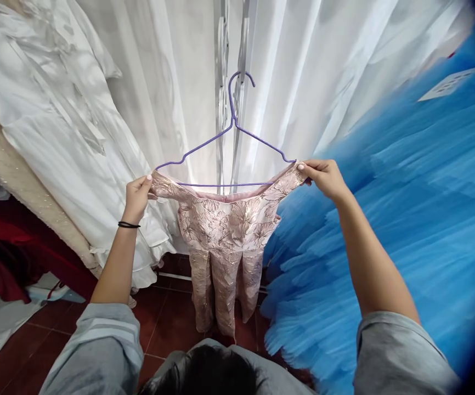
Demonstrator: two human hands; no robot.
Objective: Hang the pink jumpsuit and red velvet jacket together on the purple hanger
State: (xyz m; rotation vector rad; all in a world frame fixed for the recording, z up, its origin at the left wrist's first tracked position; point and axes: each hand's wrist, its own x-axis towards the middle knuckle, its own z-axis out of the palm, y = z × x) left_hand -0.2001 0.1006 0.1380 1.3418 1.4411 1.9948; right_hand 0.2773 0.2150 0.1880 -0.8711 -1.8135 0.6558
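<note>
A pink dress (pixel 231 219) with a raised floral pattern hangs upright in front of me on a purple hanger (pixel 208 141). My left hand (pixel 137 196) pinches the dress's left shoulder piece close to that end of the hanger. On the other side, my right hand (pixel 323 174) grips the right shoulder piece between thumb and fingers at the hanger's tip. The two shoulder pieces are stretched outward, and the neckline lies just below the hanger's bottom bar. Whether the hanger's hook touches the metal handle behind it I cannot tell.
White curtains (pixel 155 71) hang behind, with long metal handles (pixel 243 49) at the middle. White dresses (pixel 68 109) hang at left, above dark red cloth (pixel 11 241). A large blue tulle gown (pixel 385 230) fills the right side. The floor (pixel 167 318) is red tile.
</note>
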